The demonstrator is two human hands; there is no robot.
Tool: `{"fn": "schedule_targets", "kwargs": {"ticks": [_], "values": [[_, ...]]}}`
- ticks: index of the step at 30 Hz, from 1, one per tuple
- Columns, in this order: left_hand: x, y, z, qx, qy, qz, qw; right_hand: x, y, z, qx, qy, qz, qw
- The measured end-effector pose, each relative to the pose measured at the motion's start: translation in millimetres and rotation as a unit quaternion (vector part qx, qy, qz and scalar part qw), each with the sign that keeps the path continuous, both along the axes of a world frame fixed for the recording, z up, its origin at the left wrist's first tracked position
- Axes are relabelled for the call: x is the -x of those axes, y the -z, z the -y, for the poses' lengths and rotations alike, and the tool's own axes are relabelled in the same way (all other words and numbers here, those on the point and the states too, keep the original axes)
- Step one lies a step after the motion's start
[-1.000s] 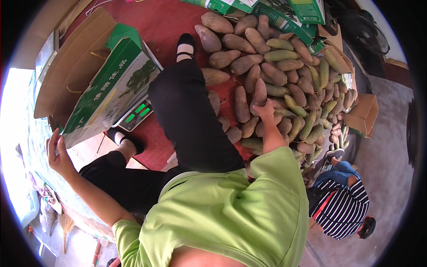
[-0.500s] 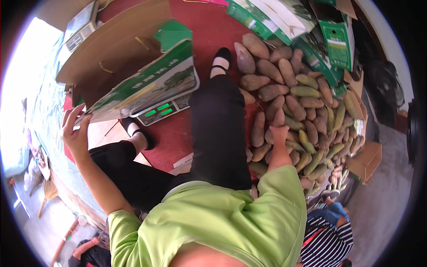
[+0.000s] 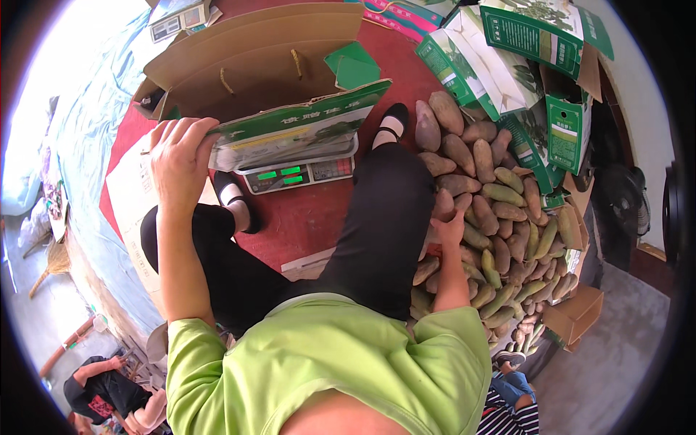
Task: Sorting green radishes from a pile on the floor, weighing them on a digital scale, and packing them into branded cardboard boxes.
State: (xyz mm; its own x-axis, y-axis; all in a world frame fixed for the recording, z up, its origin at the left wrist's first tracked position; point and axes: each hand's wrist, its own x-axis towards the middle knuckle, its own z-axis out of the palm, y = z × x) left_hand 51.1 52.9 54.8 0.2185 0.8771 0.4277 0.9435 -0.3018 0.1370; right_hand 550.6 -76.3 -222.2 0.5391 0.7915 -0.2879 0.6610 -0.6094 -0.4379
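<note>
My left hand [image 3: 180,154] grips the near left corner of a large green and brown cardboard box [image 3: 290,130], fingers folded over its front panel. The box is open at the top and rests on a digital scale [image 3: 297,174] with green-lit displays. Beside my right knee, my right hand [image 3: 449,230] is closed around a brownish-pink root vegetable [image 3: 443,205], at the near left side of a big pile. The pile [image 3: 507,212] holds many long roots, some brownish, some green. The inside of the box is mostly hidden in shadow.
Green printed boxes [image 3: 533,32] lie heaped behind the pile. A small open carton [image 3: 576,316] stands right of it, and a black fan [image 3: 625,199] farther right. Another scale [image 3: 177,20] sits at the far left. Other people [image 3: 109,391] sit at the lower edges.
The view has turned, so the box and pile sit differently in it. My left hand has gone from pinching the box corner to a fuller grip. My right hand has drawn a root toward my knee.
</note>
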Motion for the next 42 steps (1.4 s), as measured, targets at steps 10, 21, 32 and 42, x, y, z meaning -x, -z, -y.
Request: {"fn": "schedule_targets", "kwargs": {"ticks": [10, 21, 32, 42], "values": [[4, 2, 0, -0.007, 0.002, 0.008, 1.0, 77, -195, -162, -0.347, -0.125, -0.286, 0.884], [5, 3, 3, -0.013, 0.012, 0.003, 1.0, 259, -319, -260, -0.319, -0.532, -0.224, 0.751], [8, 4, 4, 0.037, 0.017, 0.022, 0.999, 319, -247, -276, 0.15, -0.698, -0.032, 0.7], [14, 9, 6, 0.039, 0.014, 0.029, 0.999, 125, -252, -224, -0.241, -0.336, -0.324, 0.851]]}}
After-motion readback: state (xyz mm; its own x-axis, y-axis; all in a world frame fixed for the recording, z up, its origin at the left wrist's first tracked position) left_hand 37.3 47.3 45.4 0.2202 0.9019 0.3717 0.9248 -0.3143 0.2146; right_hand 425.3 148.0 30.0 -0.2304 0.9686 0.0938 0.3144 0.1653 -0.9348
